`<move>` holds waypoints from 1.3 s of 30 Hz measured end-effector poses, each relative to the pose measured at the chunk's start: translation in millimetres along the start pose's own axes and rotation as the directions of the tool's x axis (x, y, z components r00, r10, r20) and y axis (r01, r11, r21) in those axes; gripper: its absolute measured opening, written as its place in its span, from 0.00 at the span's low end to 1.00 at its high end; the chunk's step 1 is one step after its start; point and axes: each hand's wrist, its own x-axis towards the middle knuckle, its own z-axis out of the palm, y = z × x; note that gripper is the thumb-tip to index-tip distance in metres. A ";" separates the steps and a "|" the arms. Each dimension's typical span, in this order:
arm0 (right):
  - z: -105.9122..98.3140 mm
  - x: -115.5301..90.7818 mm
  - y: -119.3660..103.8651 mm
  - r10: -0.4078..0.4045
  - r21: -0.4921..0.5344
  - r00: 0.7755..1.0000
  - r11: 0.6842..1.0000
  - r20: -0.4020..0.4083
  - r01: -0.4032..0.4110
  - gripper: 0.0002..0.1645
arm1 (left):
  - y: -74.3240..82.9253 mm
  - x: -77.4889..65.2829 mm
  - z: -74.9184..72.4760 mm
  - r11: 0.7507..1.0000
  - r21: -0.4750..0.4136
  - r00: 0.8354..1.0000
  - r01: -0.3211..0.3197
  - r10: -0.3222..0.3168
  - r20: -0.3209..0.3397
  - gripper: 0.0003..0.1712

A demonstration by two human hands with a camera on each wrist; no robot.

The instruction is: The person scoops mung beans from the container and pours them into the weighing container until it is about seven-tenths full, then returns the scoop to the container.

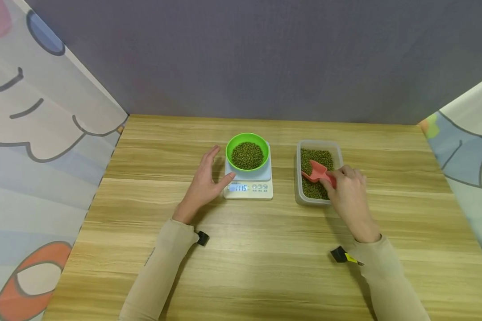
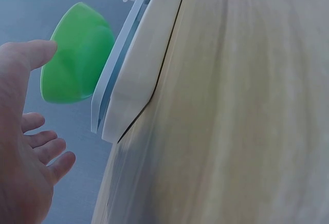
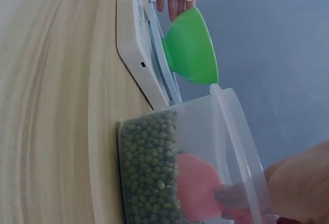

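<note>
A green bowl (image 1: 247,151) holding mung beans (image 1: 247,155) stands on a white kitchen scale (image 1: 249,194), whose display (image 1: 238,188) looks like 111.5. Beside the bowl and scale, my left hand (image 1: 204,178) is spread with fingers straight and holds nothing; in the left wrist view its thumb comes near the bowl (image 2: 79,54). My right hand (image 1: 348,196) grips a pink scoop (image 1: 317,171) by its handle. The scoop's head lies at the beans inside a clear plastic container (image 1: 339,154), and the right wrist view shows it (image 3: 198,185) through the container wall.
The container stands to the right of the scale on a wood-grain table (image 1: 265,258). A grey panel (image 1: 265,58) rises behind the table. Cartoon-printed cloth (image 1: 44,147) hangs at the left, and more is at the right. Each wrist carries a small black camera (image 1: 202,238).
</note>
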 end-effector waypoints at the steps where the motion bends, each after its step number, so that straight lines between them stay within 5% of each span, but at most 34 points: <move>1: 0.8 0.2 0.4 0.003 0.004 1.000 1.000 -0.004 -0.003 0.15 | -0.2 0.1 0.2 1.000 -0.001 1.000 0.000 0.000 -0.001 0.52; 39: 4.8 -4.3 9.6 0.009 0.087 0.988 0.996 -0.154 0.005 0.14 | -3.4 -1.2 -0.9 1.000 -0.007 1.000 -0.011 0.011 -0.017 0.52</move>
